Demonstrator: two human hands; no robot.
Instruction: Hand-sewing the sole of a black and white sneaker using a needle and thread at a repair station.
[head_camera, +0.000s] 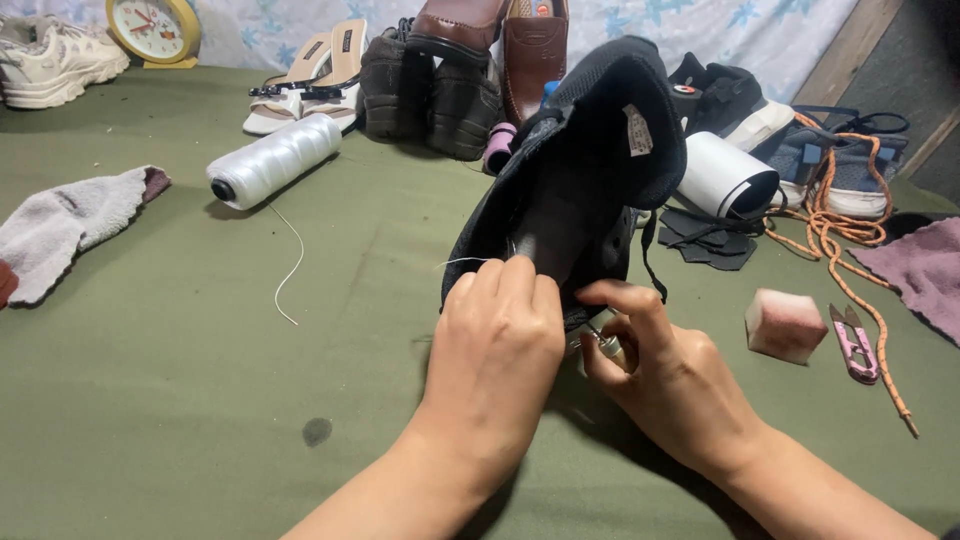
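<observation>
A black high-top shoe (585, 170) stands tilted with its opening toward me over the green cloth-covered table (200, 400). My left hand (497, 345) grips the shoe's near edge, fingers reaching into the opening, with a thin white thread (462, 262) running off beside the fingertips. My right hand (665, 370) presses against the shoe's lower right side and holds a small awl-like tool with a metal tip (603, 343). The tool's point is hidden at the shoe's edge.
A white thread spool (270, 160) lies at left with a loose strand. A grey rag (65, 225) lies far left. Several shoes and sandals line the back. A pink-white block (785, 325), pink snips (853, 343), an orange lace (850, 270) and a white roll (725, 178) sit at right.
</observation>
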